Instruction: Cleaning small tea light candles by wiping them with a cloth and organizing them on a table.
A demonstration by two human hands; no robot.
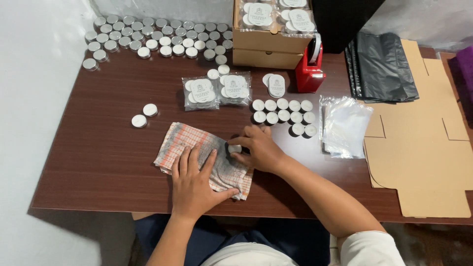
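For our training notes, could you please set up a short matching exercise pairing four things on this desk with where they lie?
Things:
1. checked cloth
2. red tape dispenser
3. black bags
4. flat cardboard

Places:
A. far right, front of the desk
B. under the left hand
C. back right, behind the flat cardboard
D. beside the stacked boxes

Pairs: 1-B, 2-D, 3-C, 4-A

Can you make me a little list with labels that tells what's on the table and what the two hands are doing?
Left hand: flat on the checked cloth
Right hand: pinching a small round candle at the cloth's edge
Candles in rows: beside the right hand
Bagged candles: behind the cloth
Silver tins: many, far left of table
Tape dispenser: red, by the cardboard boxes
Flat cardboard: right side
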